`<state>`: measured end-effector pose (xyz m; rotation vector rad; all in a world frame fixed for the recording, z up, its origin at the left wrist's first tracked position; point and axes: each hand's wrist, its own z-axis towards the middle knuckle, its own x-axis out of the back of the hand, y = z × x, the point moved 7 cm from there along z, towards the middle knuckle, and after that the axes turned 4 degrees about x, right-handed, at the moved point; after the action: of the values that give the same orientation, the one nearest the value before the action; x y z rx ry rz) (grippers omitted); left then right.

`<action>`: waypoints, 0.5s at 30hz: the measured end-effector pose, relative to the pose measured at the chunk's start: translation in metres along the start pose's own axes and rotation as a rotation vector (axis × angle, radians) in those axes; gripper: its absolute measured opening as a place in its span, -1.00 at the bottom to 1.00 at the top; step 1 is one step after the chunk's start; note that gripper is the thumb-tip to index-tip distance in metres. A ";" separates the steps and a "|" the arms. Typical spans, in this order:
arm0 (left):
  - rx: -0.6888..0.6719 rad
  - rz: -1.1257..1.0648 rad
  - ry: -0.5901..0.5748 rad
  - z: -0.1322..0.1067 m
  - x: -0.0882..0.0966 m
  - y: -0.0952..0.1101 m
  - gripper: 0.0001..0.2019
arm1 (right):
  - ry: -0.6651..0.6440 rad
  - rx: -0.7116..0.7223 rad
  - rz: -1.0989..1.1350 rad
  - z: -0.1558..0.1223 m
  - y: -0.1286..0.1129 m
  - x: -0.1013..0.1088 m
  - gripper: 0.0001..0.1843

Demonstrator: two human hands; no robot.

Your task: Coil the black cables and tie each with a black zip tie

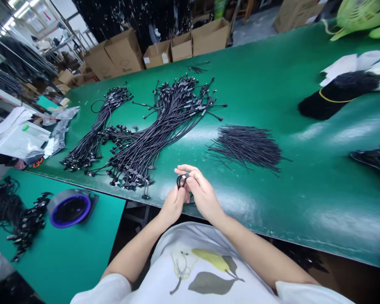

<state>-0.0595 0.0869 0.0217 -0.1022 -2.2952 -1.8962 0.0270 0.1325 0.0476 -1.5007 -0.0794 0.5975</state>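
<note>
Close to the table's front edge, my left hand (173,202) and my right hand (203,190) meet around a short black cable (181,180) bent into a loop. A connector with a pale metal tip shows at the top of the loop, by my right thumb. Both hands are closed on the cable; part of it is hidden behind the fingers. Beyond them lies a large bundle of black cables (158,135) with connectors at both ends. A smaller cable bundle (95,135) is left of it. To the right is a pile of thin black ties (248,145).
A thick black bundle with a yellow band (332,96) lies at the right on the green table (291,202). Cardboard boxes (210,36) stand along the far edge. On the lower left table are a purple-rimmed roll (70,209) and more cables (25,219).
</note>
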 end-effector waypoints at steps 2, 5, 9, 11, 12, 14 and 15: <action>0.038 0.111 -0.106 -0.003 -0.004 0.000 -0.46 | 0.012 0.027 -0.030 -0.006 -0.002 -0.002 -0.69; 0.055 0.149 -0.229 -0.006 -0.010 -0.003 -0.44 | 0.029 -0.021 0.111 -0.005 0.000 -0.003 -0.70; 0.127 -0.063 -0.341 -0.012 -0.022 -0.011 -0.45 | -0.082 -0.184 0.372 0.005 0.006 -0.010 -0.60; 0.283 -0.293 -0.482 -0.021 -0.035 -0.015 -0.44 | -0.163 -0.274 0.441 0.007 0.007 -0.013 -0.59; 0.365 -0.420 -0.535 -0.026 -0.041 -0.014 -0.43 | -0.202 -0.313 0.470 0.007 0.008 -0.014 -0.59; 0.485 -0.629 -0.548 -0.034 -0.049 -0.009 -0.40 | -0.243 -0.358 0.512 0.007 0.008 -0.014 -0.59; 0.519 -0.694 -0.522 -0.036 -0.051 -0.007 -0.39 | -0.245 -0.368 0.530 0.008 0.008 -0.013 -0.59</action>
<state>-0.0076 0.0532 0.0133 0.3494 -3.4582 -1.5354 0.0100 0.1337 0.0448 -1.8089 0.0244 1.2457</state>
